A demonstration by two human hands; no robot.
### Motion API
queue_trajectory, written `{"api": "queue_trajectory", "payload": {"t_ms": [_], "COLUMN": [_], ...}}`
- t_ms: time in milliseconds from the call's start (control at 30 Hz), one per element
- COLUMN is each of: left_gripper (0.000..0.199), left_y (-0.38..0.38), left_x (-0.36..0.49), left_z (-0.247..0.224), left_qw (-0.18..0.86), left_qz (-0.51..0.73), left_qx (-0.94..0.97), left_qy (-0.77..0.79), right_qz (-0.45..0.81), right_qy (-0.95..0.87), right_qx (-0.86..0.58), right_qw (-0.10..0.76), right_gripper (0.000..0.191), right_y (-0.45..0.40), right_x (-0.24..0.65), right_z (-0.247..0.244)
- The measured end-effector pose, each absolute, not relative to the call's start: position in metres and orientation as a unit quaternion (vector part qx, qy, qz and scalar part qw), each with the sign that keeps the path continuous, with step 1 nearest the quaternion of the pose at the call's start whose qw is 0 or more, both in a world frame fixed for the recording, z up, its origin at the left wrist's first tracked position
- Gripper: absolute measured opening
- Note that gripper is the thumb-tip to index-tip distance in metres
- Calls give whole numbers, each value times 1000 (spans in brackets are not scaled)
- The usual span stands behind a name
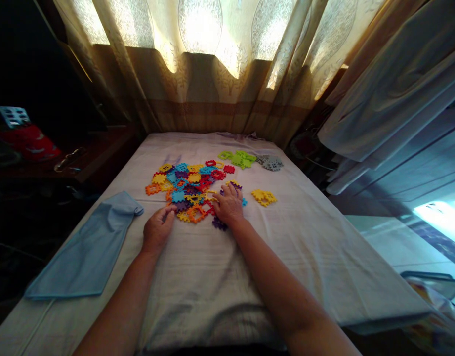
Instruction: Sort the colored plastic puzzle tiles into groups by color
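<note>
A mixed pile of plastic interlocking tiles (193,179) in red, blue, yellow, orange and purple lies mid-table. My left hand (159,228) rests at the pile's near left edge, its fingers loosely bent beside a purple tile (181,205); it holds nothing that I can see. On the pile's right side my right hand (229,203) lies palm down with fingers spread over several tiles, partly hiding them. A dark purple tile (220,224) shows under its wrist side. Sorted apart are green tiles (242,159), grey tiles (270,162) and a small yellow group (264,197).
A folded light blue cloth (90,247) lies along the left of the table, which is covered with a pale sheet (286,267). Curtains (212,94) hang behind the far edge. At left stands a dark cabinet with a red container (29,141); white fabric (390,84) hangs at right.
</note>
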State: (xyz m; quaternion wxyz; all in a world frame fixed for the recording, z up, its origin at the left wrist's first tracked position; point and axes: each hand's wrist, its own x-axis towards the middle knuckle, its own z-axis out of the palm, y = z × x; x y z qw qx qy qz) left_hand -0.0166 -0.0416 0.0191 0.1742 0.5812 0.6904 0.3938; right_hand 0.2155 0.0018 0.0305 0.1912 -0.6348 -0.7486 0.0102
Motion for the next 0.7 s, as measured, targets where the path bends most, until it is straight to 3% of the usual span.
{"api": "queue_trajectory", "payload": {"t_ms": [300,567,700], "left_gripper": [32,33,32], "left_y": [-41,-40,-40], "left_x": [-17,-18,-17], "left_z": [19,17,17], "left_qw": [174,172,170], "left_qz": [388,392,392], "left_qx": [580,585,584], "left_qy": [694,689,690], "right_qz": [44,24,-7], "right_qy": [-752,-683,-594], "right_qx": [-637,-656,-726], "right_qw": [161,320,347], "right_gripper": [26,21,20], "right_y": [11,19,24], "right_x": [207,230,279], "right_z": [34,27,30]}}
